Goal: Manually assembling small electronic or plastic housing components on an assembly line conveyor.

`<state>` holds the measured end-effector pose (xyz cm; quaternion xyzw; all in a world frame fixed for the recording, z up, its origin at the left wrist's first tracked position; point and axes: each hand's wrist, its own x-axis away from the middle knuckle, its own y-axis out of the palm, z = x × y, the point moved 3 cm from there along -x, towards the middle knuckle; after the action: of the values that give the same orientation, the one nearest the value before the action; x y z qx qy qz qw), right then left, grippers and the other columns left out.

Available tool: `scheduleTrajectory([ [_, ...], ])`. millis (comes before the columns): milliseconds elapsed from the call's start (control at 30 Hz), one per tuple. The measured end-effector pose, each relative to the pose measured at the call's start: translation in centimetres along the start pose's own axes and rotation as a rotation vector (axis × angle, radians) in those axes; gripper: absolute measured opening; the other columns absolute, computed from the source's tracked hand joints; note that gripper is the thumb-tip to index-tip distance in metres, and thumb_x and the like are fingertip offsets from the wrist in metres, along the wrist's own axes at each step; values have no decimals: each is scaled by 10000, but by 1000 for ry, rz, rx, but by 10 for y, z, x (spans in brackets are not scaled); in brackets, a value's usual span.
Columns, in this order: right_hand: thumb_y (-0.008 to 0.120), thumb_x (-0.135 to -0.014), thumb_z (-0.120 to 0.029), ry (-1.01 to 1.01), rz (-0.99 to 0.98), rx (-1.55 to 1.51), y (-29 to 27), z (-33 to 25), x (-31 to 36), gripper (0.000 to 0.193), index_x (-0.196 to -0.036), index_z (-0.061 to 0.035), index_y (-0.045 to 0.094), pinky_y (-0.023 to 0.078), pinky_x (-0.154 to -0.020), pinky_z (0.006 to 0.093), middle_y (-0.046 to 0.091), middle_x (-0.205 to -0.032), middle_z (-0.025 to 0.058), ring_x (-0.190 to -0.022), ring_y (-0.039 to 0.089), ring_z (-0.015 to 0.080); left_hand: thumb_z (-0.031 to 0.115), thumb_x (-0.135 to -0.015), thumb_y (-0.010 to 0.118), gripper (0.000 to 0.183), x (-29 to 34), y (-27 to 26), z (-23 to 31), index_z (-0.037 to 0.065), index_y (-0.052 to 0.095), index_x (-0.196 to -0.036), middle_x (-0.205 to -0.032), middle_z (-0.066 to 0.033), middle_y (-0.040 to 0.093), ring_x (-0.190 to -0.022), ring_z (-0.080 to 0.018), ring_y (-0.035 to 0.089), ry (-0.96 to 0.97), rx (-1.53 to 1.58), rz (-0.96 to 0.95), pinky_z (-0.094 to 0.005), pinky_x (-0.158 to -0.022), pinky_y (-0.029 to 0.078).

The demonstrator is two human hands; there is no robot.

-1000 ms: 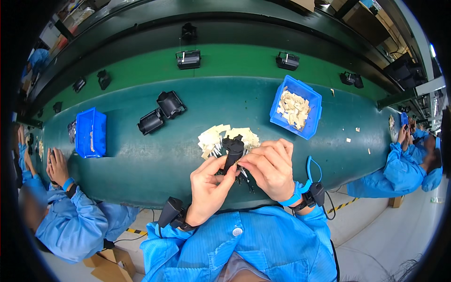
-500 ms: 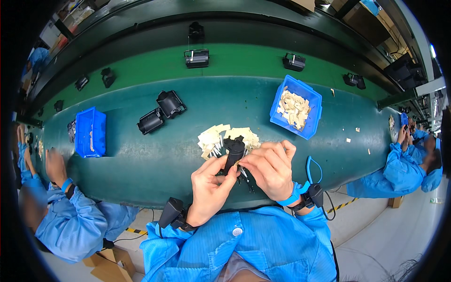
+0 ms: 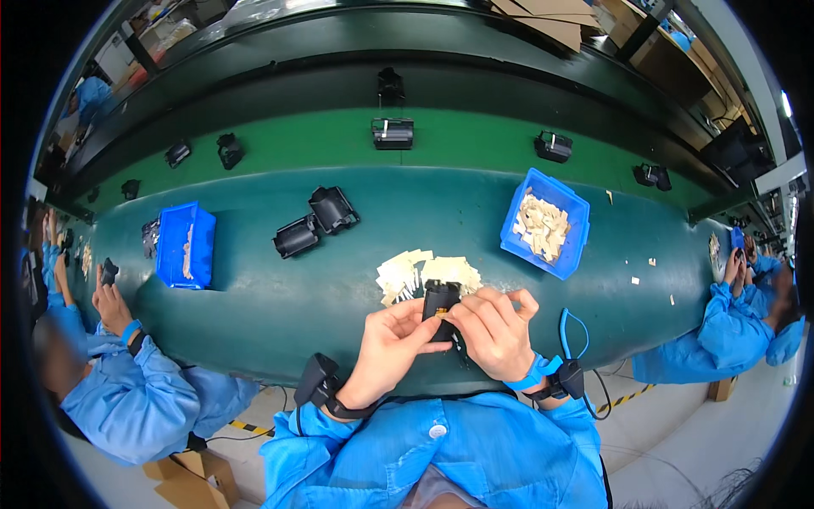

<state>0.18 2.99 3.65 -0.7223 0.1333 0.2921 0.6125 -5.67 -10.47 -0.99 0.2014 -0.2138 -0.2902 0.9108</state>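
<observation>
My left hand (image 3: 390, 352) is closed around a black plastic housing (image 3: 440, 297) and holds it up, tilted, over the near side of the bench. My right hand (image 3: 496, 335) pinches at the face of the housing, thumb and forefinger together on a small orange-yellow strip (image 3: 442, 312). Its far end is hidden by the fingertips. Just beyond the hands lies a loose pile of cream-coloured paper pieces (image 3: 402, 273), partly covered by the housing. Thin white and dark bits lie under and beside it.
A blue bin (image 3: 580, 244) of cream pieces stands to the right, another blue bin (image 3: 202, 246) to the left. Two black housings (image 3: 334, 209) lie between them. More black units (image 3: 393, 133) sit on the green strip beyond. Co-workers (image 3: 127, 399) sit on both sides.
The housing has turned in my left hand, so a flatter face with the orange-yellow strip shows. The view has shifted slightly. The left co-worker's hand now holds a dark part up.
</observation>
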Motion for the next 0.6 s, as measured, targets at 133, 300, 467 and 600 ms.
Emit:
scheduleTrajectory([
  [133, 614, -720, -155, -52, -34, 16, -2, 4, 6, 189, -902, -116, 645, 292, -828, 353, 610, -922, -10, -905, 576, 128, 25, -923, 524, 209, -2, -4, 1, -64, 584, -1103, -971, -98, 633, -880, -163, 641, -199, 270, -111, -389, -767, 601],
  [300, 671, -704, -161, -176, -106, -3, -7, 7, 8, 148, -850, -152, 650, 268, -868, 402, 605, -939, -46, -924, 565, 122, 82, -923, 566, 192, -6, -3, -2, -58, 610, -1047, -952, -96, 634, -871, -159, 640, -242, 221, -106, -377, -741, 606],
  [467, 655, -708, -169, -184, -145, -56, -15, 16, 15, 178, -879, -218, 655, 254, -916, 429, 596, -1003, -61, -1009, 549, 122, 117, -922, 582, 206, -9, 5, 4, -61, 625, -1016, -953, -103, 639, -852, -162, 642, -238, -14, -141, -362, -700, 612],
  [600, 713, -678, -178, -144, -167, -273, -28, 30, 14, 170, -821, -251, 658, 232, -953, 457, 587, -1044, -59, -1096, 515, 163, 113, -924, 575, 207, -7, 0, 3, -66, 625, -1014, -945, -111, 647, -832, -177, 651, -304, 8, -153, -373, -672, 614],
])
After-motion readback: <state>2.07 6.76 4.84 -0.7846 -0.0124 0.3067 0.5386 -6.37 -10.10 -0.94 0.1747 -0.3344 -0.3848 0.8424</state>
